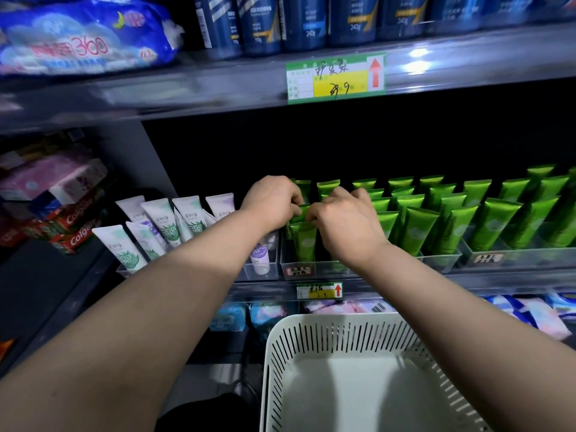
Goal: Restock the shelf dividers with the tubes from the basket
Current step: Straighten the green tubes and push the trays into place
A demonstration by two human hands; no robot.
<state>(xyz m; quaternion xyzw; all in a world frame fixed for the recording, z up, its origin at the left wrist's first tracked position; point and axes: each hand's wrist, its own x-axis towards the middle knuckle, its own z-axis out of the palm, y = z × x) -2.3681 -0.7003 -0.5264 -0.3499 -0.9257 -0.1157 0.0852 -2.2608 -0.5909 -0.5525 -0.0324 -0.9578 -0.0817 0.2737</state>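
Observation:
Green tubes point(419, 227) stand cap-down in rows inside clear shelf dividers point(439, 260) on the middle shelf. My left hand point(271, 201) and my right hand point(346, 222) meet over the leftmost green row, both pinching the crimped top of one green tube point(304, 241) that stands at the front of its divider. The white slotted basket point(311, 347) sits below the hands; the part of its floor that shows holds no tubes.
White and purple tubes point(162, 219) fill dividers to the left. Colgate boxes point(74, 226) lie stacked at far left. Dark blue bottles point(308, 23) stand on the upper shelf above a green-yellow price tag point(335, 77). Soft packets point(530, 313) fill the lower shelf.

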